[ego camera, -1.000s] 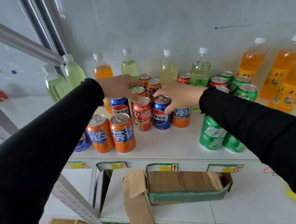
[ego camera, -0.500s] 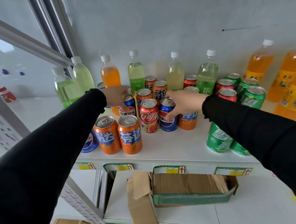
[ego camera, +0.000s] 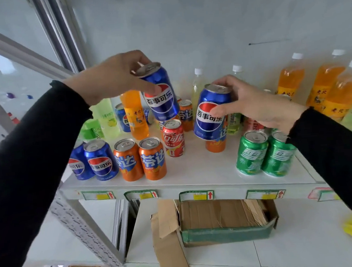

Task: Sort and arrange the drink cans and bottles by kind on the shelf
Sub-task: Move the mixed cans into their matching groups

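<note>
My left hand (ego camera: pixel 113 77) holds a blue Pepsi can (ego camera: pixel 160 92) in the air, tilted, above the back cans. My right hand (ego camera: pixel 254 105) grips a second blue Pepsi can (ego camera: pixel 210 114) from its top and side, lifted over an orange can (ego camera: pixel 215 145). On the white shelf (ego camera: pixel 194 173) stand two blue Pepsi cans (ego camera: pixel 101 159) at the front left, two orange Fanta cans (ego camera: pixel 139 158) beside them, a red cola can (ego camera: pixel 173 139) behind, and two green cans (ego camera: pixel 264 152) at the front right.
Pale green bottles (ego camera: pixel 105 117) and an orange bottle (ego camera: pixel 135 115) stand at the back left, orange bottles (ego camera: pixel 322 89) at the back right. An open cardboard box (ego camera: pixel 223 224) lies on the lower shelf. A grey shelf post (ego camera: pixel 83 227) runs down at the left.
Both hands have closed on a blue Pepsi can each and lifted them off the shelf. The camera has moved closer and tipped down.
</note>
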Motion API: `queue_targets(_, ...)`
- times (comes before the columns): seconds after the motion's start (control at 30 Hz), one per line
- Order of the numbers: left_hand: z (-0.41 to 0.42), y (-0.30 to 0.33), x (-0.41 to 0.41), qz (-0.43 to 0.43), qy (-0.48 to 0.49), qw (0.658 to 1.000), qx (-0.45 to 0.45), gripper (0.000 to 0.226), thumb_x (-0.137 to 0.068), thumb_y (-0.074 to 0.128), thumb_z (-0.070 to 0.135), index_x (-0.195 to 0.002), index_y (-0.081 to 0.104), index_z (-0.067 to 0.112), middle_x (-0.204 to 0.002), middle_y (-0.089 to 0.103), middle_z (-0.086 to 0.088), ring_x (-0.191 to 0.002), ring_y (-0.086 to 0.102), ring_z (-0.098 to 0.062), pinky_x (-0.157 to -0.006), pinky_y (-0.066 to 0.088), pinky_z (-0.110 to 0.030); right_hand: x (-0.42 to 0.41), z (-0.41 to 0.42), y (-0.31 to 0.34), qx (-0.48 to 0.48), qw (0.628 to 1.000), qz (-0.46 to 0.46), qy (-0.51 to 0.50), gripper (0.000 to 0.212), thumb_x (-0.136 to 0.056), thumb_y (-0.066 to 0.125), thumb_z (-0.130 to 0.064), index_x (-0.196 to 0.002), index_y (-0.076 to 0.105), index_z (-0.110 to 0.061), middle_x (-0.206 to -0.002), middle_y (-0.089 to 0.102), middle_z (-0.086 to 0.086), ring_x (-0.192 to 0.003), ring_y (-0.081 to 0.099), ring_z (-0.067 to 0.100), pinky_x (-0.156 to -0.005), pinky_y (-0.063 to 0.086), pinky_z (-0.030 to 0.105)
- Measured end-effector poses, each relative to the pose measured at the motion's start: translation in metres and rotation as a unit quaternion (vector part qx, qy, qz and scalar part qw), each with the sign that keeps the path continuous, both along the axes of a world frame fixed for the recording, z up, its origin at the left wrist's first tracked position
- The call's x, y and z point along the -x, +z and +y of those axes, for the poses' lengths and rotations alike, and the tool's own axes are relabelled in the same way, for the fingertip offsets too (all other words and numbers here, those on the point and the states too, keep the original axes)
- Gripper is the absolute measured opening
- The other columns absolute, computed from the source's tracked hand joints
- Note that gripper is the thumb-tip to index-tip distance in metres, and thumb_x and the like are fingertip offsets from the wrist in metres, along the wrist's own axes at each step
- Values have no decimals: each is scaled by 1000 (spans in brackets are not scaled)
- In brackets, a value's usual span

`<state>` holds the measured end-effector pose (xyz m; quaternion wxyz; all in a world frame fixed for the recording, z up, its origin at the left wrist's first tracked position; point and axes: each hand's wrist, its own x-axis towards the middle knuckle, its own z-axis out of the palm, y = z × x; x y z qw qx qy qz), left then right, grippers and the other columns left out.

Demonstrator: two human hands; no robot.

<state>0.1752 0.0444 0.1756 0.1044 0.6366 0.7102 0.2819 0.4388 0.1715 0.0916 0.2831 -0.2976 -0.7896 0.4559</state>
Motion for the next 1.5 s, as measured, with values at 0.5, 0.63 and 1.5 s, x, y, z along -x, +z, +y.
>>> queue_targets(0.5,-34,-3,18,51,35,996,59,49,-67,85,52,-105,62,33,-99,72,12,-95,69,-17,-93,54,-47,13,-46,-14,44,991,105,76,68,-65,83,-18,-128,60,-26,-121,72,-5,-114,67,14,-97,54,32)
queue_targets(0.63,-45,15,70,77,107,991,35,50,-69,85,47,-108,60,27,-100,68,6,-89,64,-17,-74,51,-34,72,-44,5,14,988,130,84,70,-62,92,-23,-125,61,-23,-122,71,0,-118,65,22,-100,52,35)
queue_targets(1.5,36,-64,161,419,-37,862,283,83,-74,76,61,-141,52,17,-131,60,-2,-121,55,-24,-102,43,-32,282,0,-33,-44,945,-316,65,69,-74,87,-15,-131,49,-3,-125,60,29,-93,64,25,-91,57,48)
